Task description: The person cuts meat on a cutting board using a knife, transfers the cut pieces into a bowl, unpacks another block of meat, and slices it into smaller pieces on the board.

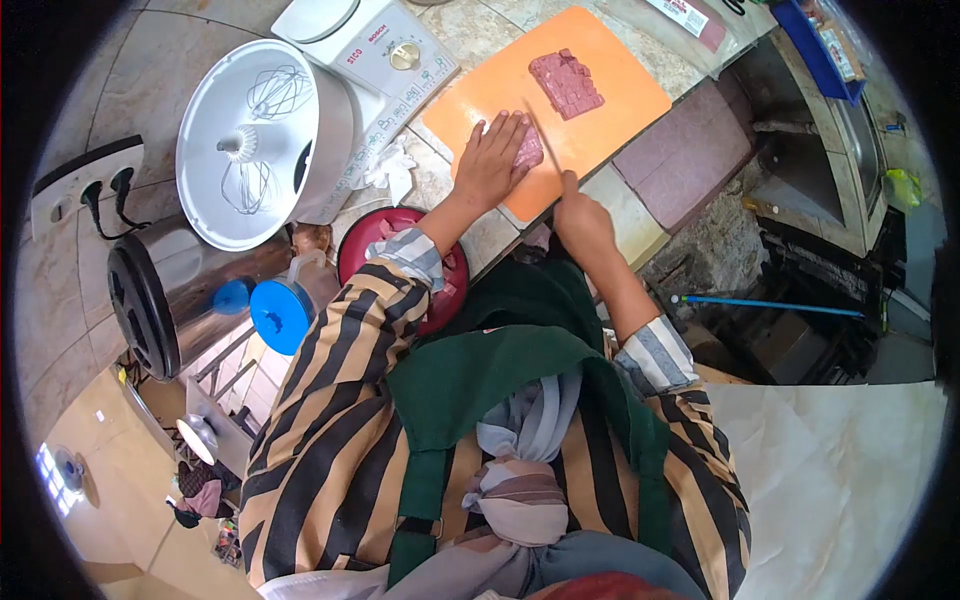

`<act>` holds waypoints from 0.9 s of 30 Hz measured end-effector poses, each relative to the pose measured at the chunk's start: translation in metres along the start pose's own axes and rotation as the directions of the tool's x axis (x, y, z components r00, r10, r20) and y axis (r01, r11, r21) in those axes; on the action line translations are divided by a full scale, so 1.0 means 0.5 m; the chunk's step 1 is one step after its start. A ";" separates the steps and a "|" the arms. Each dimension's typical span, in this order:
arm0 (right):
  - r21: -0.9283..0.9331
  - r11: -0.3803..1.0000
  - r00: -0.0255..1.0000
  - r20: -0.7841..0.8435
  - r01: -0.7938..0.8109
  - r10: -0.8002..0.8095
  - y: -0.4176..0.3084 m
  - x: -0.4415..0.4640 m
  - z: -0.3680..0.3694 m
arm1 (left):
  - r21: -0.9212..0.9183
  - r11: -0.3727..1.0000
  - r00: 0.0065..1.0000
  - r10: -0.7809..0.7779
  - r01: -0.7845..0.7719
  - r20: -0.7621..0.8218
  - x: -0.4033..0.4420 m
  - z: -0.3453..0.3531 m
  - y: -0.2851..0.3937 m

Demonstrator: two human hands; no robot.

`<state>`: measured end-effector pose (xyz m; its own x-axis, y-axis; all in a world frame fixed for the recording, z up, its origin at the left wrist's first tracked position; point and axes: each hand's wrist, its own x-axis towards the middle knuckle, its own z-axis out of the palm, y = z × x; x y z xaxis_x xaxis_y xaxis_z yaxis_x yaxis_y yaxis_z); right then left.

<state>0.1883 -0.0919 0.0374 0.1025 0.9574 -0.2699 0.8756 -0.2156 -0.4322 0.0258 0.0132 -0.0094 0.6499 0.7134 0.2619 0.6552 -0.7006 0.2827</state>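
Observation:
On an orange cutting board [610, 60] lies a piece of pinkish-red meat [531, 149]. My left hand [490, 158] rests over its left part, holding it down, with the fingers at the far side and the thumb at the near side. My right hand [584, 222] is closed around the handle of a knife [550, 140]. The thin blade points away from me, just right of the held meat. Farther up the board sits a block of meat cut into small pieces [567, 84], apart from both hands. My left palm hides part of the held piece.
A red bowl [350, 245] with meat pieces stands below my left forearm. Left are a white mixer [385, 60], its bowl with whisks [190, 150], and a blue-lidded container [280, 318]. Packaged meat [690, 25] lies beyond the board. The counter edge runs close beside my right hand.

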 end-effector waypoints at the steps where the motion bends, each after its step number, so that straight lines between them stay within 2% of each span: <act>1: -0.026 1.000 1.000 0.005 0.003 -0.003 -0.015 -0.002 0.011 | -0.003 1.000 1.000 0.000 0.000 -0.002 0.000 0.003 0.001; 3: -0.051 0.999 1.000 0.009 0.009 -0.009 -0.026 -0.005 0.021 | -0.054 0.999 1.000 -0.001 0.000 -0.026 -0.003 0.002 -0.002; 5: -0.051 0.998 0.996 0.077 -0.028 0.031 -0.026 0.002 0.021 | -0.046 0.999 1.000 0.004 -0.006 -0.025 -0.001 0.002 -0.001; 8: -0.045 0.998 0.994 0.097 -0.049 0.053 -0.022 0.004 -0.027 | -0.014 1.000 0.999 0.006 -0.007 -0.033 0.001 -0.009 0.001; 12: -0.061 0.995 0.996 0.035 -0.082 0.084 -0.004 0.005 -0.017 | 0.012 0.999 0.995 -0.038 0.039 -0.089 -0.002 -0.004 0.004; 14: -0.087 0.996 0.999 0.036 -0.017 0.020 -0.008 0.004 0.002 | 0.014 0.999 0.996 -0.027 0.029 -0.079 -0.006 0.005 0.008; 22: -0.089 0.996 0.999 0.047 0.003 0.001 -0.018 -0.011 0.020 | 0.022 1.000 0.998 0.007 -0.006 -0.063 -0.005 0.008 0.007; 24: -0.106 0.994 0.998 0.069 0.010 -0.002 -0.007 -0.007 -0.002 | -0.058 0.997 0.989 -0.065 0.057 -0.135 -0.009 -0.006 0.012; 25: -0.107 0.994 0.997 0.071 0.009 -0.002 -0.004 -0.007 -0.012 | -0.059 0.997 0.989 -0.066 0.058 -0.134 -0.013 -0.015 0.010; 27: -0.021 0.999 0.999 0.028 -0.031 0.031 -0.002 -0.015 -0.022 | -0.066 0.981 0.978 -0.189 0.183 -0.092 -0.033 -0.032 -0.004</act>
<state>0.1917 -0.0966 0.0494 0.1166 0.9445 -0.3071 0.8817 -0.2408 -0.4058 0.0075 0.0031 0.0003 0.4761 0.8309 0.2880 0.7364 -0.5557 0.3859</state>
